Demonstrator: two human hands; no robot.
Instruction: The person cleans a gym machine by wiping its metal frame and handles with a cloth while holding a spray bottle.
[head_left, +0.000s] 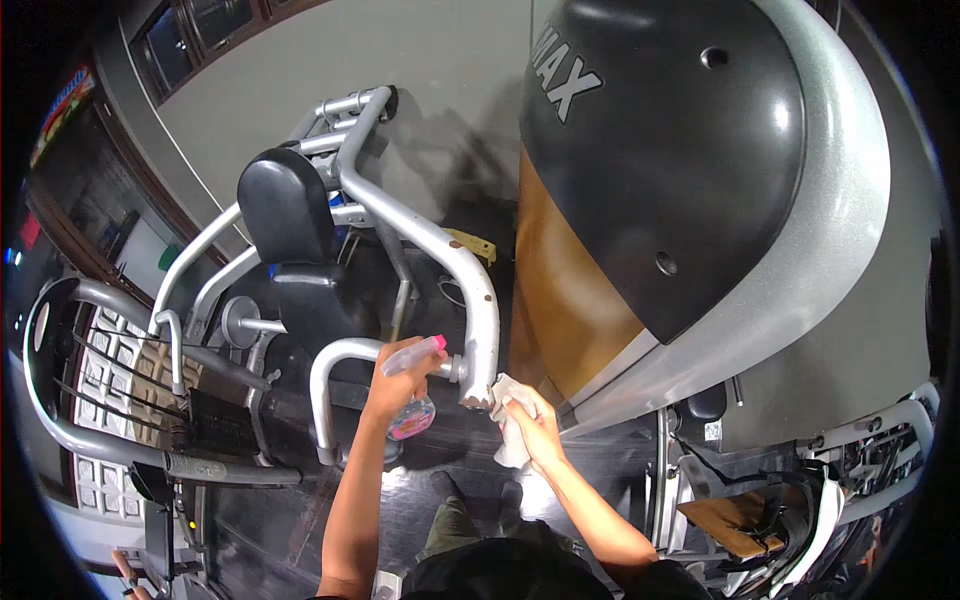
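My left hand (401, 379) grips a clear spray bottle (412, 420) by its neck; the white and pink trigger head (415, 355) points up and to the right. A crumpled pale cloth (512, 427) is in my right hand (538, 429). The cloth is held beside the lower end of a silver tubular frame (480, 330), and I cannot tell whether they touch. Chipped paint shows along that tube. A shorter curved silver bar (322, 375) runs behind my left hand. The frame belongs to an exercise machine with a black padded backrest (285, 202).
A large black and silver machine housing (690, 165) with an orange-brown panel (570, 292) rises on the right. Another curved-frame machine (45, 360) stands at left. A wooden board (735, 521) and more equipment lie at lower right. Dark flooring (262, 517) surrounds my feet.
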